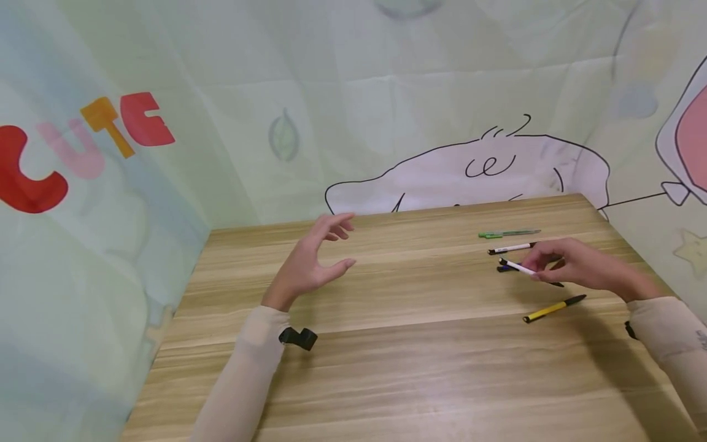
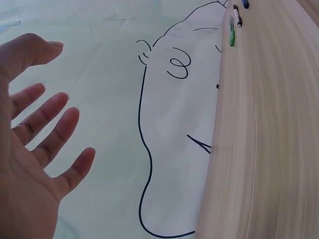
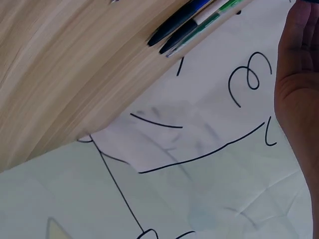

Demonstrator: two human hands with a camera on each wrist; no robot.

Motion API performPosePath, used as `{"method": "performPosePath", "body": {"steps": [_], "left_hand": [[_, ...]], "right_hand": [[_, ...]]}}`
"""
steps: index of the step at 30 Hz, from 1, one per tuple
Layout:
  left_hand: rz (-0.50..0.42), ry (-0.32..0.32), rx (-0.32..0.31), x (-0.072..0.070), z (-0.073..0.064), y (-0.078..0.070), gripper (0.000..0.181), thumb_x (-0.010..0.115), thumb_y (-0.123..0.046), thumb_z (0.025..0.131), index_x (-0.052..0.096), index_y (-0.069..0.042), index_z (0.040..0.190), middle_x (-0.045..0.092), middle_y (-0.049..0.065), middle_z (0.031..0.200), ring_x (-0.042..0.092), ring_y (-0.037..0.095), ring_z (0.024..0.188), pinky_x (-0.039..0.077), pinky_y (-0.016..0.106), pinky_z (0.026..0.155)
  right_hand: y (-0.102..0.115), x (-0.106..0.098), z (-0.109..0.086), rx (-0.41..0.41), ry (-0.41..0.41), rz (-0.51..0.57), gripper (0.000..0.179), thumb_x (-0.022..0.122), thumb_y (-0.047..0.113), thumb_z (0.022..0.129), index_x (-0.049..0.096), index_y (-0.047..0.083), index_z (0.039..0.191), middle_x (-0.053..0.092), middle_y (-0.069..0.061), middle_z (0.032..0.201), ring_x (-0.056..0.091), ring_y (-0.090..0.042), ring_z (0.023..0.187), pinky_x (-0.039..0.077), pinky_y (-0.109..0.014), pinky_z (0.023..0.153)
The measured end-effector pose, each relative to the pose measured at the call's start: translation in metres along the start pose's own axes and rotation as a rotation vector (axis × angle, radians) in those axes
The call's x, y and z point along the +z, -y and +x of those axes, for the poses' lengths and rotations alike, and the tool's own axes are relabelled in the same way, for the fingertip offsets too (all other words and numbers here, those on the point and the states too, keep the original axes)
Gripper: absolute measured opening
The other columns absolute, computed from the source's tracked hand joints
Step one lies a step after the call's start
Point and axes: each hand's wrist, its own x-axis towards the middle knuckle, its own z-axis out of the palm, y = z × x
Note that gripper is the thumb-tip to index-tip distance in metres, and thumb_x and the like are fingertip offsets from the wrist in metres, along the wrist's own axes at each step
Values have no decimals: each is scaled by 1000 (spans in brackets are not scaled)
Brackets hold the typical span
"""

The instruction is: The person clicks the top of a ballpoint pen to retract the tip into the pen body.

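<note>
At the right of the head view, my right hand [image 1: 585, 265] pinches a white pen [image 1: 517, 266] between thumb and fingers, with the pen's black end pointing left. A blue pen [image 1: 502, 268] lies just below it, partly hidden by the held pen and the hand. Behind these lie another white pen [image 1: 509, 249] with black ends and a clear green pen [image 1: 505, 234]. Nearer to me is a yellow pen [image 1: 552, 309] with a black tip. My left hand [image 1: 302, 265] is held over the left part of the table, thumb and fingers spread apart, holding nothing.
The wood-grain table [image 1: 397, 368] meets a printed curtain [image 1: 248, 123] along its back and left edges. Black bands, one on each wrist, carry small cameras; the left camera [image 1: 299, 337] shows beside the sleeve.
</note>
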Motion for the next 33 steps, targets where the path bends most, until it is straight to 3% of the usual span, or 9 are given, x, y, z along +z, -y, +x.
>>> {"method": "performPosePath", "body": {"steps": [9, 17, 22, 30, 33], "left_hand": [[-10, 6, -5, -3, -2, -1, 73, 79, -8, 83, 47, -11, 149, 58, 4, 128, 58, 26, 112, 50, 45, 100], [-22, -2, -12, -5, -2, 0, 74, 81, -4, 82, 49, -13, 148, 58, 6, 127, 58, 28, 112, 50, 52, 100], [-35, -5, -25, -7, -2, -2, 74, 81, 3, 79, 49, -3, 146, 58, 14, 126, 57, 36, 111, 48, 56, 100], [-29, -1, -49, -16, 4, -37, 66, 76, 8, 81, 50, 3, 142, 58, 18, 124, 56, 38, 109, 47, 59, 99], [-36, -1, -53, -16, 4, -38, 66, 76, 9, 81, 51, 1, 142, 58, 17, 124, 56, 37, 109, 47, 60, 99]], "right_hand": [[-17, -1, -10, -35, 104, 5, 17, 73, 10, 93, 74, 12, 110, 70, 1, 102, 64, -6, 90, 58, -25, 75], [-31, -3, -12, -58, 135, 15, 17, 73, 6, 92, 75, 14, 107, 70, 0, 99, 63, -6, 88, 57, -24, 73], [-37, -5, -12, -92, 156, 34, 18, 73, 3, 91, 75, 14, 105, 70, 2, 97, 63, -6, 86, 57, -24, 72], [-48, -8, -6, -106, 182, 29, 21, 74, 4, 91, 75, 19, 106, 70, 5, 98, 63, -7, 86, 56, -24, 73], [-53, -8, -5, -99, 195, 36, 20, 74, 5, 90, 75, 18, 105, 70, 4, 97, 63, -7, 85, 56, -24, 73]]}}
